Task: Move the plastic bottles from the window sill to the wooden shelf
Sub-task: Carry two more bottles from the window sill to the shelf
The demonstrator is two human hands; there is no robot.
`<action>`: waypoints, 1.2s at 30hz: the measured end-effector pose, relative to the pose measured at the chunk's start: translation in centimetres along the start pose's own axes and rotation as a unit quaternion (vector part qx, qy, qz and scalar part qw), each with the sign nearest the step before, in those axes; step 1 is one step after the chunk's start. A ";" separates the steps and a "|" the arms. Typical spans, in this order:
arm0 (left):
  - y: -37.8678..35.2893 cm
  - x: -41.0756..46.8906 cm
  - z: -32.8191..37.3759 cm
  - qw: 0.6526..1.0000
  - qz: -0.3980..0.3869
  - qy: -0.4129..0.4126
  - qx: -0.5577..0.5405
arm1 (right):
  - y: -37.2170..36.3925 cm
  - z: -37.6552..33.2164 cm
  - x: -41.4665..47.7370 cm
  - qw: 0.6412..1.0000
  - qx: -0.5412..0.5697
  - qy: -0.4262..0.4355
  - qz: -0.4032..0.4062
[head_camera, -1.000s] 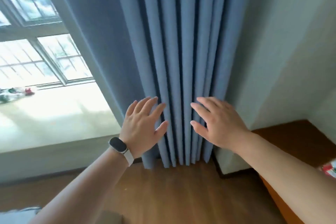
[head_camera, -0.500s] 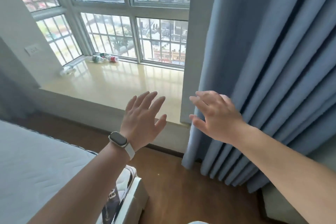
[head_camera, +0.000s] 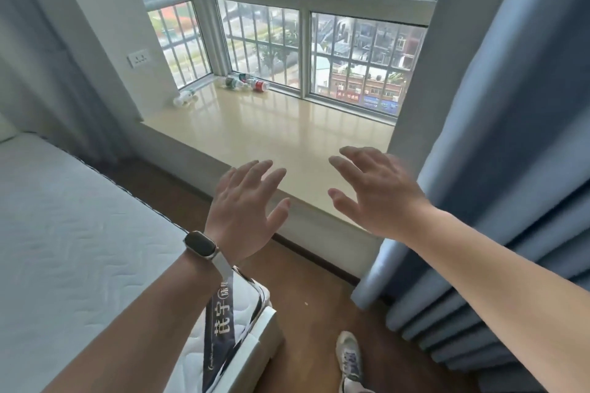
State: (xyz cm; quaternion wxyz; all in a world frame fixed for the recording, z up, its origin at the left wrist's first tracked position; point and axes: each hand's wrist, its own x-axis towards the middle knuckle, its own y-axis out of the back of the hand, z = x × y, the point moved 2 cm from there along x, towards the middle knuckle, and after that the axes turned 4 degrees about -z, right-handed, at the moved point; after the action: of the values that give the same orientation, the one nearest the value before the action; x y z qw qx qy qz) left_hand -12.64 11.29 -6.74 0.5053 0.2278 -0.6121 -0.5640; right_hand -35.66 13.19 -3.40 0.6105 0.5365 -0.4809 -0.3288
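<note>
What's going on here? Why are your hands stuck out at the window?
A person stands between a bed and a blue curtain, facing the window sill. The left hand and right hand are held out in front, open and holding nothing. The plastic bottles lie at the sill's far corner, by the glass. None is picked up yet, and no wooden shelf is in view.

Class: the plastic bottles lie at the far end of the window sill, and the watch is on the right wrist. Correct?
No. The head view shows the watch on the left wrist. The plastic bottles do lie at the far end of the window sill.
</note>
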 end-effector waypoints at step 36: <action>-3.0 19.4 -11.4 0.979 0.053 0.175 0.085 | -6.4 7.9 29.7 0.974 0.096 0.200 -0.040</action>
State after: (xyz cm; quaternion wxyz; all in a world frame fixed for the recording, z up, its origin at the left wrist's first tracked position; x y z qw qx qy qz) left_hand -11.00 -11.23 -4.12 0.6128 0.3325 -0.5706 -0.4340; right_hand -32.76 -18.10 -2.99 0.6264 0.6661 -0.3567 -0.1916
